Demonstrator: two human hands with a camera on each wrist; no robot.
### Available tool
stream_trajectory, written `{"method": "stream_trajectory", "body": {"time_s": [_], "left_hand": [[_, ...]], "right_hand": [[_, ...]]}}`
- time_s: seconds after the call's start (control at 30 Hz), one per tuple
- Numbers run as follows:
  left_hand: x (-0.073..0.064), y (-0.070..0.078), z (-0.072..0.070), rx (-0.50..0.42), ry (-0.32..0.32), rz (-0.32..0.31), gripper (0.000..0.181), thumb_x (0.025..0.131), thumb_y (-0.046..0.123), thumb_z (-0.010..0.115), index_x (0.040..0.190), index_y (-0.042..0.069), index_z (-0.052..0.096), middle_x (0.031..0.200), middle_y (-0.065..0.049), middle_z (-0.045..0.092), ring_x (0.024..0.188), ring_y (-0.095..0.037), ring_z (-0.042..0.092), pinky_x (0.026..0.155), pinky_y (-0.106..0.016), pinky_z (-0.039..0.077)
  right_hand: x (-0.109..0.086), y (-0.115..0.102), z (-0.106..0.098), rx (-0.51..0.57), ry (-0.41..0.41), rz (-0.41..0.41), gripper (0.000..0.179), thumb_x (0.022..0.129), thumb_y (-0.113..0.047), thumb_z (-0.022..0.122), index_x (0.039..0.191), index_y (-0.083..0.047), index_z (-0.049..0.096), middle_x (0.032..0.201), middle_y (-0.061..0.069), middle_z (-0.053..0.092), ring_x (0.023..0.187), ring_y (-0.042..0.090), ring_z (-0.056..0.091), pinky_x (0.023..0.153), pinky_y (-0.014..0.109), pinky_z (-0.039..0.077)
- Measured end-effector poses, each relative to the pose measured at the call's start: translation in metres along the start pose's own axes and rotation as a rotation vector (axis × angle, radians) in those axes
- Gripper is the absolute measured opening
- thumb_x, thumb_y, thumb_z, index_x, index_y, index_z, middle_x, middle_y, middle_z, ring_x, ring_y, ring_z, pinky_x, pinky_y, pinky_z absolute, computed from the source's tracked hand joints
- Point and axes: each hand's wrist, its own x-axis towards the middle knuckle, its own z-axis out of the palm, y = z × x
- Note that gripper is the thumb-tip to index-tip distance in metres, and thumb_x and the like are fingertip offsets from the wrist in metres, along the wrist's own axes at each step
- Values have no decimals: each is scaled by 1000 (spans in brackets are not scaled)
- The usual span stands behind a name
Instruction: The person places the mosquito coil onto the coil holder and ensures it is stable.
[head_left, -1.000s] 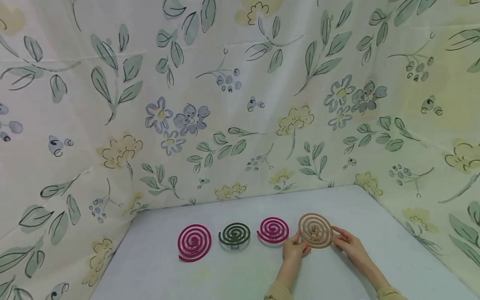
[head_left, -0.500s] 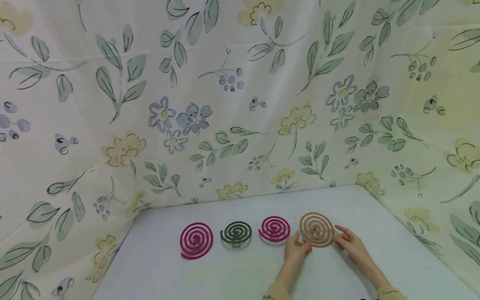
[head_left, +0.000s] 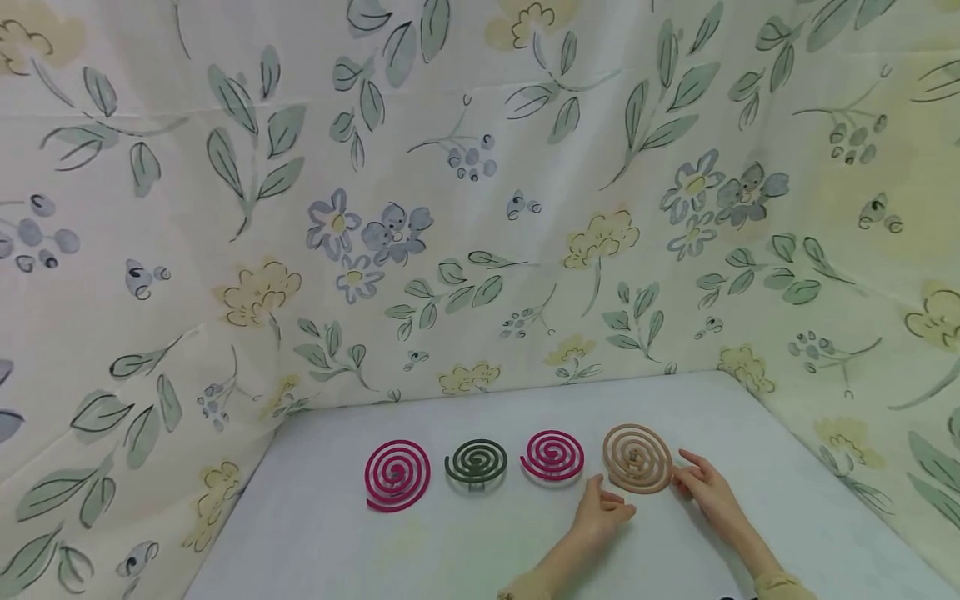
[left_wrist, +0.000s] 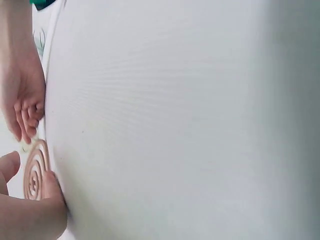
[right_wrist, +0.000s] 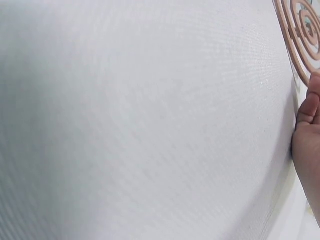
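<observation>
A tan mosquito coil stands tilted up on a small support, at the right end of a row of coils. My left hand is just below its lower left edge, apart from it, thumb and fingers spread with nothing between them. On the other side, my right hand has its fingertips right at the coil's right edge, index finger extended. In the left wrist view the right hand's fingers hang loosely near the coil. The right wrist view shows part of the coil beyond the fingers.
Left of the tan coil stand a magenta coil, a dark green coil and another magenta coil, the green one on a small clear stand. They share a white table. Floral cloth hangs behind and at both sides.
My left hand has let go of the tan coil's lower left edge and drawn back toward me. The right hand stays by the right edge. The head view has shifted slightly left.
</observation>
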Motion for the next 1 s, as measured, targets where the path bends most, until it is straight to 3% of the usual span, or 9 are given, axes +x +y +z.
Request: {"method": "stream_trajectory", "body": {"time_s": [0.17,0.27,0.43,0.57,0.67,0.77,0.93,1.0], "left_hand": [[-18,9,-15,111,-136,-6,59,82,5,68,133,-5,41,98,-9,60,90,-17,63,79,-32,53],[-29,17,-31,231,-216,2,52,84,10,68,131,0,48,100,-9,63,92,-17,63,80,-30,52],[-51,27,-67,338,-356,71,37,87,15,65,122,2,60,99,-6,68,90,-8,63,78,-21,50],[-71,35,-102,370,-416,160,29,89,15,61,116,2,64,105,-11,69,97,-11,65,82,-20,50],[-82,41,-129,398,-384,178,27,91,16,60,115,5,65,112,-12,67,105,-16,63,85,-22,51],[-91,45,-155,430,-306,174,25,92,18,59,115,8,65,115,-12,66,107,-20,61,86,-26,52],[-103,44,-199,488,-111,238,25,93,21,59,114,9,65,113,-9,66,106,-26,61,86,-34,53],[-105,43,-214,485,-2,253,24,92,20,60,112,8,65,109,-8,67,104,-26,62,85,-33,53]], "right_hand": [[3,1,-3,1,-8,49,63,98,-22,51,144,9,22,78,-14,60,72,-3,51,69,17,43],[3,2,-5,8,-10,41,62,98,-21,50,143,10,21,77,-16,60,71,-3,51,69,16,43],[2,3,-6,13,-7,26,60,98,-20,50,142,11,22,77,-16,60,71,-3,51,69,16,44],[1,4,-6,17,-5,40,60,98,-21,50,143,9,23,78,-15,60,72,-2,52,70,16,44],[0,4,-6,26,-5,49,61,98,-22,50,143,9,23,79,-14,60,73,-2,52,70,16,44],[0,4,-5,41,0,55,61,98,-22,50,144,8,22,79,-15,60,73,-2,51,70,16,44],[0,6,-5,47,1,44,60,99,-21,48,143,9,22,79,-15,60,72,-2,51,70,17,44],[-1,7,-5,43,5,35,59,99,-21,48,143,9,23,78,-15,60,72,-2,51,70,17,44]]}}
